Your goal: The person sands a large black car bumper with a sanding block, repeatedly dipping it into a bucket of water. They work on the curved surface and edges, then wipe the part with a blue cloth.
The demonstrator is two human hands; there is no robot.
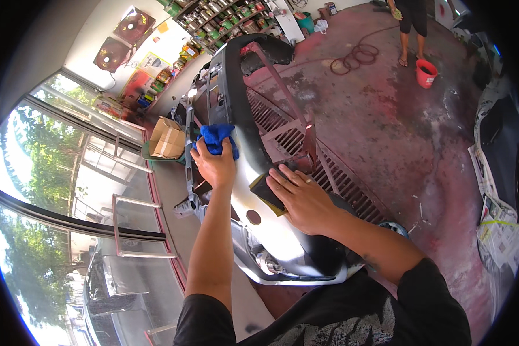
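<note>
A car bumper (243, 167), glossy black at both ends and whitish along its middle, stretches lengthwise in front of me. My left hand (215, 164) grips a crumpled blue cloth (216, 136) on its upper left side. Lower down, my right hand (297, 196) lies with extended fingers over a dark, yellow-edged sheet of sandpaper (265, 193), holding it against the surface. Part of that sheet is hidden under the fingers. Close to my left forearm, a round hole (252, 217) shows in the bumper.
A reddish metal stand (288, 98) supports the bumper above a floor grate (343, 167). Beyond are a coiled hose (354, 59), a red bucket (425, 74) and another person (414, 23). Shelves of cans (225, 23) line the back; a cardboard box (168, 138) sits by the windows.
</note>
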